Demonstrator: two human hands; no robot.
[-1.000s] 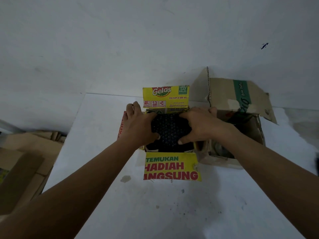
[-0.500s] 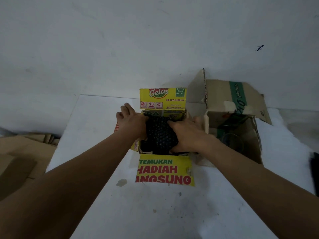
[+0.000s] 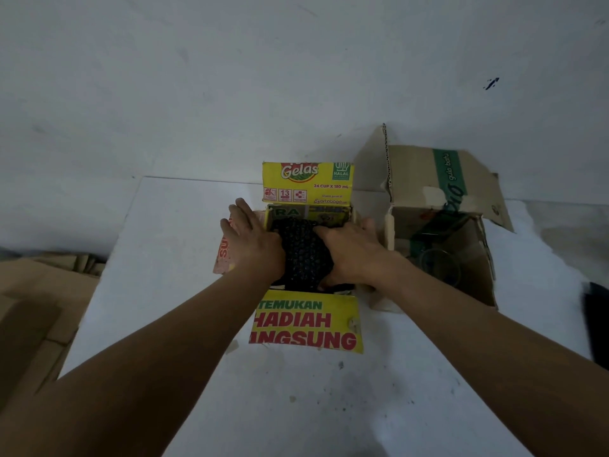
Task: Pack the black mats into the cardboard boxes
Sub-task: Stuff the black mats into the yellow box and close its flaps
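Note:
A yellow cardboard box with red and green print stands open in the middle of the white surface. A bunched black mat with a knobbly texture sits in its opening. My left hand presses on the mat's left side, fingers over the box's left flap. My right hand lies flat on the mat's right side. A second, brown cardboard box with a green stripe stands open to the right, dark inside.
Flattened brown cardboard lies at the left, below the surface edge. A dark object shows at the right border. A white wall rises just behind both boxes.
Both hands have stayed on the mat and pushed it lower into the yellow box. My right hand has slid a little further over the mat.

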